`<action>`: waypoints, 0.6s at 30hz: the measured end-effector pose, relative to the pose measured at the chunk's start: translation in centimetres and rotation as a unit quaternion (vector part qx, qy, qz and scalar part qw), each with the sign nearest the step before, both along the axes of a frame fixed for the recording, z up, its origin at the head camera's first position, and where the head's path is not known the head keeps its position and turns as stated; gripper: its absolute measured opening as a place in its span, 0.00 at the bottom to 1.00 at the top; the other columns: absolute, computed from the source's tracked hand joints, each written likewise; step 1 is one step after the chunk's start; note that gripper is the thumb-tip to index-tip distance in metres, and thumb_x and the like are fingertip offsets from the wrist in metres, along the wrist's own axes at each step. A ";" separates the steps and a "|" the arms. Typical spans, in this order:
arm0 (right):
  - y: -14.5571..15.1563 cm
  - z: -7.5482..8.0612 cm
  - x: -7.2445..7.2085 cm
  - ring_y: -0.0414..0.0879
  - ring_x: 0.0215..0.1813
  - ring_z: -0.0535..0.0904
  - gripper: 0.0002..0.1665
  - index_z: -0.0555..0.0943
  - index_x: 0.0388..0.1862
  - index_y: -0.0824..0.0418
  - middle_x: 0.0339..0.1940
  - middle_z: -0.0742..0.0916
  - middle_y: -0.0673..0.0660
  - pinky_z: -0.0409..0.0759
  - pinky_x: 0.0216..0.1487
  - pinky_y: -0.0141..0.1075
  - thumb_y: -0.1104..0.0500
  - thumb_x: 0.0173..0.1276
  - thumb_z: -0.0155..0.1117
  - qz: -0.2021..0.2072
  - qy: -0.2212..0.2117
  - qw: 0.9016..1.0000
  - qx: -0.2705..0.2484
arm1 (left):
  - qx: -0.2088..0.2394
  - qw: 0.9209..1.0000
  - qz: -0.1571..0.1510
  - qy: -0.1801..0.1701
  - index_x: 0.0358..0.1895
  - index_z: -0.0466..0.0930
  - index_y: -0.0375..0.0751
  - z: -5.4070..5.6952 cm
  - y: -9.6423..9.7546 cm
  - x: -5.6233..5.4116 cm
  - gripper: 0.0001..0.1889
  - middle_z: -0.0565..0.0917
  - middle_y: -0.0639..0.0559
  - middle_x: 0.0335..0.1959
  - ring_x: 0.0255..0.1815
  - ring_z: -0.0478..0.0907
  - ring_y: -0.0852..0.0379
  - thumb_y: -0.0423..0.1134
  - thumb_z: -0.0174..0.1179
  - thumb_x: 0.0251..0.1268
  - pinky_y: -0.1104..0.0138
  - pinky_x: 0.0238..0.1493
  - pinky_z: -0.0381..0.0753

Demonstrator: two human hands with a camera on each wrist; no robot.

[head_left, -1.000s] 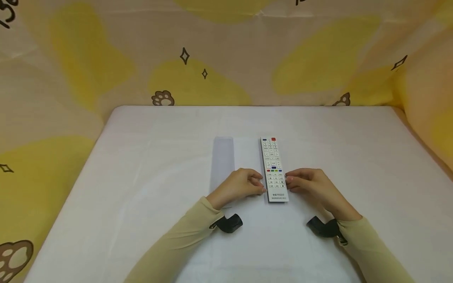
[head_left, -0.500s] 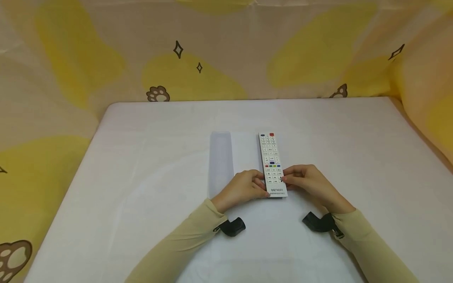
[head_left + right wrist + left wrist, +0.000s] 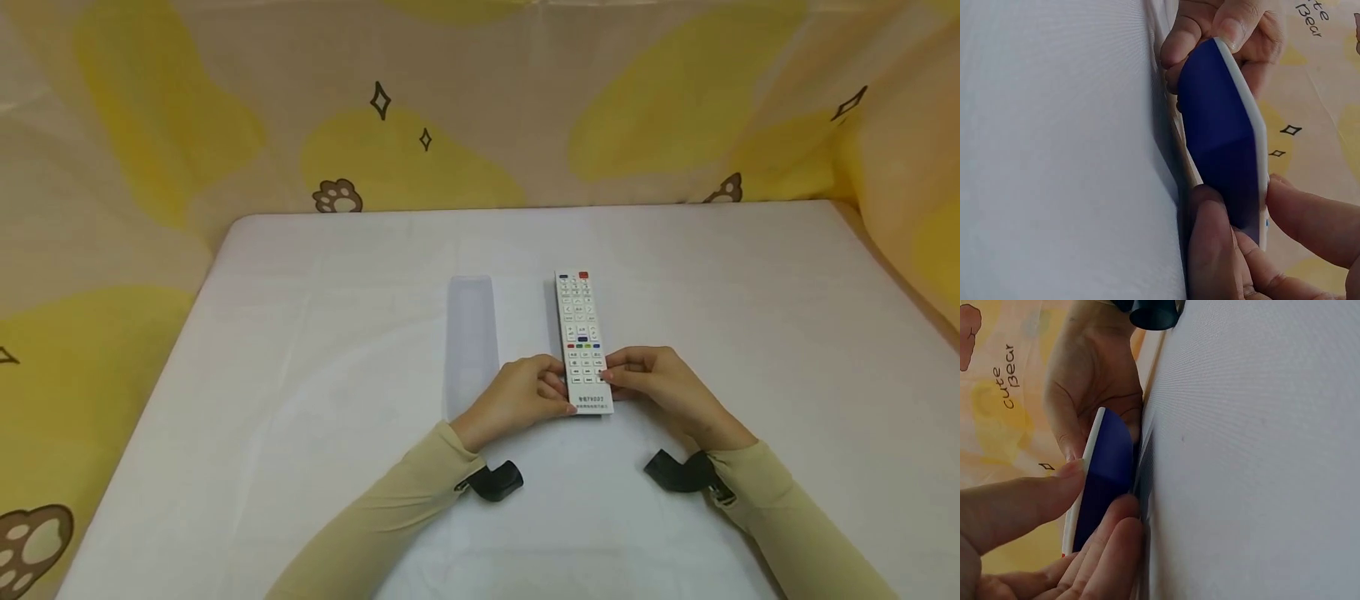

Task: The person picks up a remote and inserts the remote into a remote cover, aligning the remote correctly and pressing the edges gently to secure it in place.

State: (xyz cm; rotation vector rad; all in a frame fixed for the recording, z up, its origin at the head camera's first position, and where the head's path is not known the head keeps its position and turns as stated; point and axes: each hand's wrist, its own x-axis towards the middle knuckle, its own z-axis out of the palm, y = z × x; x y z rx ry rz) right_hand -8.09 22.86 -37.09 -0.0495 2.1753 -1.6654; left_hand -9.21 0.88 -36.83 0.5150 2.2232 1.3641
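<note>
A white TV remote control (image 3: 580, 321) with rows of buttons and a red key at its far end lies between both hands in the head view. My left hand (image 3: 521, 392) grips its near left edge, thumb at the near corner and fingers at its side. Opposite it, my right hand (image 3: 663, 385) pinches the right edge, thumb tip on the white face. Both wrist views show the remote's dark blue underside (image 3: 1107, 462), with fingers reaching beneath it close over the table and thumbs on the white edge. To the left lies a translucent, long, narrow plastic sleeve (image 3: 470, 333), its near end hidden by my left hand.
A white cloth covers the table (image 3: 337, 333). Behind and at the sides hangs a yellow patterned curtain (image 3: 465, 100). Black camera mounts (image 3: 495, 481) sit on both wrists, just inside the sleeves.
Both hands have closed in on the remote from its sides and now hold it. The remote's far end has risen a little off the table. The head view has shifted slightly.
</note>
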 end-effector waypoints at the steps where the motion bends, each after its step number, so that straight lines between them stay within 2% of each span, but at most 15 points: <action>1: 0.0 -0.2 0.0 0.42 0.39 0.82 0.21 0.73 0.51 0.82 0.43 0.84 0.65 0.82 0.41 0.33 0.64 0.66 0.60 -0.002 0.001 1.000 -0.001 | 0.002 1.000 0.000 0.006 0.49 0.75 0.30 -0.1 0.0 0.0 0.22 0.84 0.51 0.31 0.30 0.80 0.64 0.30 0.70 0.50 0.75 0.34 0.76; 7: 0.1 -0.9 -0.1 0.42 0.40 0.82 0.21 0.72 0.50 0.82 0.42 0.84 0.62 0.82 0.42 0.34 0.65 0.66 0.61 -0.021 0.001 0.999 -0.029 | 0.013 1.000 0.002 0.023 0.49 0.74 0.29 -0.3 0.1 0.1 0.22 0.84 0.49 0.32 0.31 0.80 0.63 0.29 0.70 0.50 0.76 0.33 0.76; 12: 0.2 -1.0 -0.1 0.42 0.40 0.82 0.21 0.72 0.49 0.82 0.40 0.85 0.59 0.82 0.42 0.34 0.64 0.66 0.61 -0.032 -0.002 0.999 -0.044 | 0.018 1.000 0.004 0.019 0.50 0.74 0.29 -0.3 0.2 0.0 0.22 0.84 0.48 0.33 0.32 0.81 0.62 0.30 0.70 0.51 0.76 0.34 0.76; 18: 0.2 -1.1 -0.2 0.43 0.41 0.82 0.21 0.73 0.49 0.81 0.41 0.85 0.59 0.82 0.43 0.34 0.64 0.65 0.63 -0.027 -0.002 0.999 -0.046 | 0.012 1.000 0.004 0.016 0.50 0.74 0.30 -0.5 0.1 0.1 0.22 0.84 0.48 0.34 0.34 0.82 0.61 0.30 0.70 0.51 0.75 0.36 0.76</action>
